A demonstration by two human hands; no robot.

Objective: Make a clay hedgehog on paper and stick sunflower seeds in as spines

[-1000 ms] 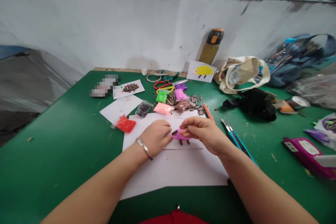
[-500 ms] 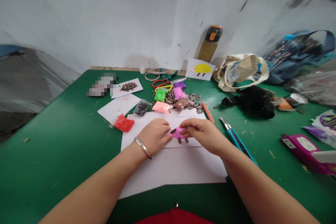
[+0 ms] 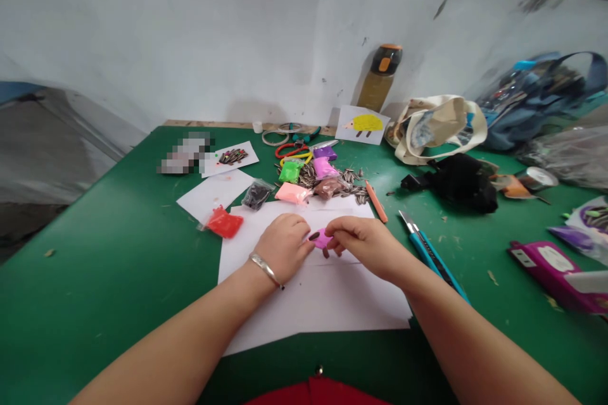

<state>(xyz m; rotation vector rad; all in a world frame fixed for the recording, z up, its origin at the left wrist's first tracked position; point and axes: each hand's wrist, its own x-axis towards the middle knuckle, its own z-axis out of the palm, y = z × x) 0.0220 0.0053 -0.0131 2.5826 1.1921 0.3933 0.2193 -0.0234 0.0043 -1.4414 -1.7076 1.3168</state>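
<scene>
A pinkish-purple clay shape [image 3: 322, 239] lies on white paper [image 3: 327, 300] between my hands, with one dark sunflower seed [image 3: 314, 236] on its left part. Small brown legs [image 3: 325, 253] show under it. My left hand [image 3: 285, 245] rests on the paper at the shape's left end, fingers bent and thumb apart. At the right side my right hand [image 3: 361, 240] is closed in a pinch over the clay; what its fingertips hold is hidden. Just beyond lie a bag of peach clay [image 3: 293, 193], a bag of brown clay [image 3: 329, 188] and loose sunflower seeds [image 3: 349, 175].
Right of the paper lie a blue utility knife [image 3: 432, 256] and an orange pen-like tool [image 3: 376, 202]. A red clay bag [image 3: 225, 223] and black clay bag [image 3: 257, 194] are at left. Farther back stand a yellow hedgehog picture [image 3: 363, 124], scissors [image 3: 291, 150] and a bottle [image 3: 380, 79].
My left hand has shifted slightly right, and the right fingertips have drawn closer together over the clay. The lower paper's left corner has moved a little to the right.
</scene>
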